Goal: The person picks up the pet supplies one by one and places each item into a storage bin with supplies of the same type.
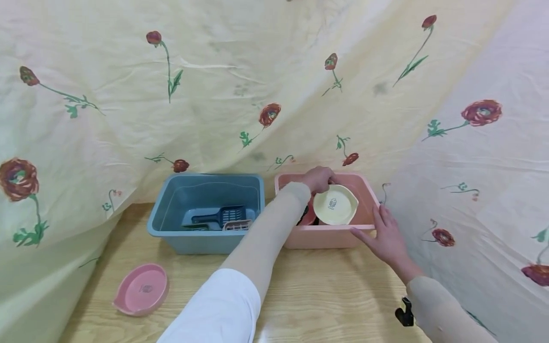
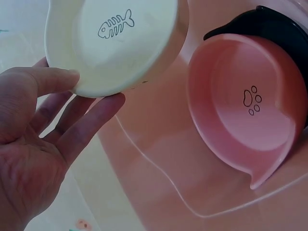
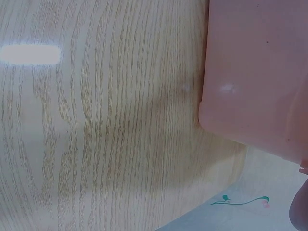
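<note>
In the head view my left hand [image 1: 318, 179] reaches over the pink bin [image 1: 323, 237]. It pinches a cream pet bowl [image 1: 335, 205] by the rim, thumb on the inside and fingers beneath, as the left wrist view shows. That bowl has a fishbone drawing [image 2: 116, 24] on its floor and is held tilted. Below it inside the bin lie a pink pet bowl [image 2: 231, 96] with a paw print and a black bowl [image 2: 269, 24] partly under it. My right hand [image 1: 388, 238] rests its extended fingers on the bin's front right corner.
A blue bin [image 1: 199, 242] stands to the left, holding a dark blue litter scoop [image 1: 223, 215] and a beige slotted scoop [image 1: 237, 225]. Another pink bowl [image 1: 143, 289] sits on the wooden table [image 1: 317, 295] at front left. Flowered cloth [image 1: 214, 95] hangs behind and on both sides.
</note>
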### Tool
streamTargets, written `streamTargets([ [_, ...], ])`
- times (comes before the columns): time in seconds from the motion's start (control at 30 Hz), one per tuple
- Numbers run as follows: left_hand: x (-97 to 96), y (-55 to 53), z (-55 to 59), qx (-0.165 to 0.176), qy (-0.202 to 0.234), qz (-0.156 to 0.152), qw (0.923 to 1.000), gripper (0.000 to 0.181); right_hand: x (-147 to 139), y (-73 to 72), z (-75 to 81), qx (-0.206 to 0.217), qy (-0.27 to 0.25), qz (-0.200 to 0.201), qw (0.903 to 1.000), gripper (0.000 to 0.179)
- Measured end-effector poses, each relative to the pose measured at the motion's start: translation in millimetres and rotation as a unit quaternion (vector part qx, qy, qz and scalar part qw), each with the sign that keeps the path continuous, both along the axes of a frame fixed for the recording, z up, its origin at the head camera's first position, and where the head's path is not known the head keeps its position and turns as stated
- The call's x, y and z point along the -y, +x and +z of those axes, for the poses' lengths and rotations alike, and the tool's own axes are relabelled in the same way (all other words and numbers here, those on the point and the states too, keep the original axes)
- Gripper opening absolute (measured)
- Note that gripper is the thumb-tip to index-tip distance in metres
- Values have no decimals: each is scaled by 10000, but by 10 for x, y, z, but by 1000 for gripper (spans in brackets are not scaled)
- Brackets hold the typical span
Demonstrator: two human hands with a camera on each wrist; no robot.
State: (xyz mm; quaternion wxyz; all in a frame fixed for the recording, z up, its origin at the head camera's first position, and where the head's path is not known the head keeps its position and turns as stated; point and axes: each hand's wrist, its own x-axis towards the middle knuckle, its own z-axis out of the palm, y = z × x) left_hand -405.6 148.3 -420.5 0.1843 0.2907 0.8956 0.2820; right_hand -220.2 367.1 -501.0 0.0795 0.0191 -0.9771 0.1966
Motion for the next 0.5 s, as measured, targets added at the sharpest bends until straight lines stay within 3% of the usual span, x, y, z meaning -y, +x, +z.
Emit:
streamTargets([
  [0.13,-45,31,-27,-576,-93,-321,9978,54,18,9,11,9,36,-11,10000,114],
  [0.23,-93,46,-54,-752,-97,-317,9966,53,35,15,23,-6,-2,13,10000,113],
  [0.37,-157,56,-59,-509,51,-222,9984,49,46,22,37,86,-121,23,9999,114],
  [0.5,-198,58,22,-163,462,-261,9985,47,27,26,44,75,-195,-16,9998,114],
])
